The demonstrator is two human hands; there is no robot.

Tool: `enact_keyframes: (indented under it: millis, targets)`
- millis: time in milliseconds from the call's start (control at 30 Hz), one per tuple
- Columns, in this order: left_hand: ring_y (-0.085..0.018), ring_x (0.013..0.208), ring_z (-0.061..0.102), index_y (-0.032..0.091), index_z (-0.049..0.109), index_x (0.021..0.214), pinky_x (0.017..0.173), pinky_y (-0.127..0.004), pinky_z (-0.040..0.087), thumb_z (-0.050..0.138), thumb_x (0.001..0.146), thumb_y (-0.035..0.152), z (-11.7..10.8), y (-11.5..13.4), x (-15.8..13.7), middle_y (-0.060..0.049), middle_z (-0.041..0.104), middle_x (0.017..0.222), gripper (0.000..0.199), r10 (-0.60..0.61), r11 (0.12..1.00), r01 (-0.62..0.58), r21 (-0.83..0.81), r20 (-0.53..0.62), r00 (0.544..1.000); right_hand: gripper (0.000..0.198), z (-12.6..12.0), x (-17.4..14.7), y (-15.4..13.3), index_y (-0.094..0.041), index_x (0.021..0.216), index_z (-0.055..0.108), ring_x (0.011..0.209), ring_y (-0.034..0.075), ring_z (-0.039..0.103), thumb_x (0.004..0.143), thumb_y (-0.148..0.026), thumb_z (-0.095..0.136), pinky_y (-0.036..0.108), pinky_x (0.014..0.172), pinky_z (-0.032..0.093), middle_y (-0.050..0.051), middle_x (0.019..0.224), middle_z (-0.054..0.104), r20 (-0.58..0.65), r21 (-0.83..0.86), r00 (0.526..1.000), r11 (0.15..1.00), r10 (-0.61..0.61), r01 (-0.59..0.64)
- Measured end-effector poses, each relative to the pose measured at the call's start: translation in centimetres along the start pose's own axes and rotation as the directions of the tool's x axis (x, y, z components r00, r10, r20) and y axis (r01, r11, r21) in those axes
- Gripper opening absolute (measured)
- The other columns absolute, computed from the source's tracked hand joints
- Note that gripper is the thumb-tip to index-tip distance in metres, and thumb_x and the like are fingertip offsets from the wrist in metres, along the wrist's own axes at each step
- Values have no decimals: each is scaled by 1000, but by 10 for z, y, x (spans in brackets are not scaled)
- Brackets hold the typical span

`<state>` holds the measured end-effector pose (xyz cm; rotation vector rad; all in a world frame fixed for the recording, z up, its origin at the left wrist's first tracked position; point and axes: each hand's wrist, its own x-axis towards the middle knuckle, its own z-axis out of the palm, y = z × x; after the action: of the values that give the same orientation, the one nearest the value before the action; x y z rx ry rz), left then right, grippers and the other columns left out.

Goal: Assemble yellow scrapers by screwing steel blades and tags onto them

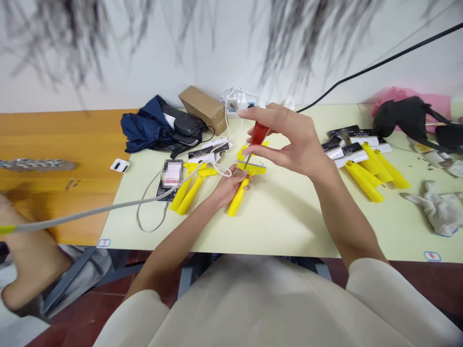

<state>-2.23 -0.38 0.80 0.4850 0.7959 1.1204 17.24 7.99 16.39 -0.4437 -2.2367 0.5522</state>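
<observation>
My right hand (289,137) is closed round the red handle of a screwdriver (259,133). The screwdriver's shaft slants down and left to the head of a yellow scraper (237,198); whether its tip sits in a screw is too small to tell. Fingers of my left hand (229,187) grip this scraper just below its head, with the handle pointing toward me. Behind the head lies another yellow piece (243,152), partly covered. Two more yellow scrapers (190,193) rest left of my left hand.
Packaged yellow scrapers (365,178) lie at the right, near a dirty glove (439,209) and a black strap-like item (401,118). Along the wall are a cardboard box (204,108), a power strip (238,103) and a dark blue umbrella (148,125). A grey cable (108,208) crosses the left. Another person's arm (32,262) is at far left.
</observation>
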Motion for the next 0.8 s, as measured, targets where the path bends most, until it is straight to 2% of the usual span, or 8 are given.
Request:
enact_keyframes:
  millis: [167,267,367,500,567,633,733,800]
  targets:
    - [-18,90,72,23,51,101,63,-26,45,95,83,24,-1,0,0,-2,68,104,48,6,1000,-6,-14,4,1000,60,2,1,-5,-33,172,43,123,28,74,116,-51,56,52,115,62,8,141,72,37,37,999,999,-1,0]
    - [-18,91,72,24,52,103,64,-27,45,96,82,24,0,1,-1,-2,68,104,49,7,1000,-7,-10,-6,1000,54,1,1,-5,-34,166,50,115,25,77,116,-52,57,48,110,65,6,130,77,53,69,999,998,3,-7]
    - [-19,91,72,23,52,102,64,-27,45,97,80,22,1,1,0,-1,68,103,49,10,1000,-10,-4,1,1000,54,1,0,0,-35,155,62,112,29,77,107,-59,70,51,107,67,5,115,79,1,11,1000,1000,1,-1]
    - [-18,90,72,23,53,101,64,-27,45,97,80,22,0,-1,1,-1,69,102,49,12,1000,-12,-12,-1,1000,59,1,0,-2,-34,163,53,120,30,75,110,-55,67,54,112,64,9,130,75,3,23,999,999,34,-34]
    - [-19,91,72,23,53,101,64,-27,45,97,80,22,-1,-1,1,-2,69,102,49,16,1000,-16,-17,-13,1000,58,0,0,-6,-34,168,46,122,28,75,114,-48,61,50,113,64,9,137,73,50,112,998,993,29,-34]
    - [-19,91,73,23,53,100,64,-27,44,97,80,23,-1,-1,1,-2,69,102,49,14,1000,-14,-14,-20,1000,52,-1,1,-8,-34,164,50,115,24,77,114,-43,61,45,107,67,6,133,75,45,165,999,986,4,-11]
    - [-18,89,72,22,53,99,64,-27,45,98,76,21,0,0,1,-2,70,104,50,9,1000,-9,-11,-7,1000,39,0,1,-8,-33,146,65,94,23,78,110,-45,71,44,94,70,3,112,77,-44,38,998,998,-42,44]
    - [-18,88,71,22,53,98,64,-28,45,98,76,20,1,1,0,-2,70,105,50,10,1000,-10,-12,0,1000,38,1,1,-7,-33,142,67,89,23,76,108,-49,73,46,91,70,3,109,75,-76,-64,996,997,-52,47]
